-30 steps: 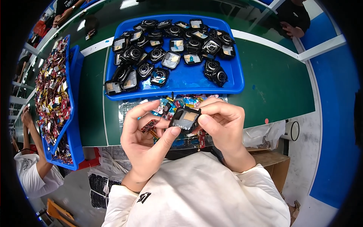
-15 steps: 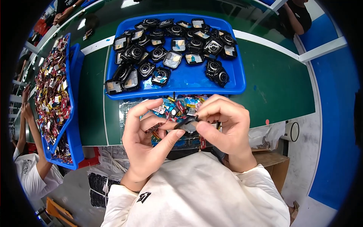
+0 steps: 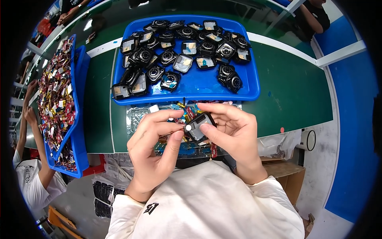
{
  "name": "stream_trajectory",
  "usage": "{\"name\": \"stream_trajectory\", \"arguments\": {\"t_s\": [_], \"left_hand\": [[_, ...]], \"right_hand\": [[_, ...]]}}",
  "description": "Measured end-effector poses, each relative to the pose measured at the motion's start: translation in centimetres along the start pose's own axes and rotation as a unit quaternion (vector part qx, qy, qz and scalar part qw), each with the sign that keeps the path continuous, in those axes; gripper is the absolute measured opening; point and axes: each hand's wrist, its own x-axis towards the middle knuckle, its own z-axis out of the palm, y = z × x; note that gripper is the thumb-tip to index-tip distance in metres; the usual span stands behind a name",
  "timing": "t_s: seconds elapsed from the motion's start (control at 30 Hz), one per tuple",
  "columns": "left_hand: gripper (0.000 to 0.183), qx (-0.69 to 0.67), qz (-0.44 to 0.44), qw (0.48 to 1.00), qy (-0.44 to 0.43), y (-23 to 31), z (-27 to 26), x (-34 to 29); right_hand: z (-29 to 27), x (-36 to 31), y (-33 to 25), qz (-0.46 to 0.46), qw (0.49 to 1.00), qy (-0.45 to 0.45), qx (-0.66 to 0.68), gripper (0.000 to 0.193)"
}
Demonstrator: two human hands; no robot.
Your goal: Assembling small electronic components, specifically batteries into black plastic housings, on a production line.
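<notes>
My right hand point(image 3: 234, 133) grips a black smartwatch case point(image 3: 195, 129) at its right side, thumb across the face and fingers behind. The case is tilted, its grey inner side and a small round white spot turned up. At its left edge the fingertips of my left hand point(image 3: 153, 145) close in a pinch; what lies between them is too small to make out. Beneath both hands is a clear plastic tray point(image 3: 135, 115) with small red, yellow and blue electronic parts. Just beyond it stands a blue tray point(image 3: 191, 96) of black smartwatch cases point(image 3: 167, 57), some showing round sensor backs.
To the left, a blue bin point(image 3: 81, 151) holds a heap of small red and yellow parts point(image 3: 57, 107). A co-worker's arms point(image 3: 36, 127) reach in beside it. Near the right table edge stand a cardboard box point(image 3: 292, 175) and plastic bags point(image 3: 280, 143).
The watch case has turned from nearly edge-on to showing its inner side. My left fingers have drawn together at its left edge, and a reddish piece near them is no longer plainly seen.
</notes>
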Motion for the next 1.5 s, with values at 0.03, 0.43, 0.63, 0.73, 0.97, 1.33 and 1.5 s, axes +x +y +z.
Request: {"name": "stream_trajectory", "arguments": {"t_s": [0.03, 0.43, 0.63, 0.73, 0.97, 1.33, 1.5], "left_hand": [[0.010, 0.001, -0.001, 1.000, 0.001, 0.1, 0.0, 0.2], [0.008, 0.104, -0.007, 0.993, -0.049, 0.5, 0.0, 1.2], [0.005, 0.045, -0.052, 0.997, -0.044, 0.4, 0.2, 1.3], [0.005, 0.037, -0.052, 0.998, -0.029, 0.0, 0.4, 1.2], [0.005, 0.052, -0.068, 0.996, -0.027, 0.2, 0.6, 1.1], [0.014, 0.124, 0.006, 0.992, -0.022, 0.6, 0.9, 0.8], [0.018, 0.116, 0.021, 0.993, 0.008, 0.7, 0.9, 0.3]], "right_hand": [[0.2, 0.0, 0.1, 0.011, 1.000, 0.001, 0.021, 0.036], [0.8, -0.2, 0.1, -0.087, 0.986, 0.001, -0.141, 0.030], [0.8, -0.3, 0.2, -0.088, 0.985, 0.008, -0.150, 0.028], [0.8, -0.2, 0.5, -0.117, 0.979, 0.015, -0.167, 0.027], [1.0, -0.3, 0.7, -0.133, 0.970, 0.035, -0.200, 0.022], [0.9, 0.1, 1.2, -0.137, 0.980, 0.071, -0.122, 0.014], [0.5, 0.0, 0.9, -0.134, 0.979, 0.100, -0.119, 0.011]]}}
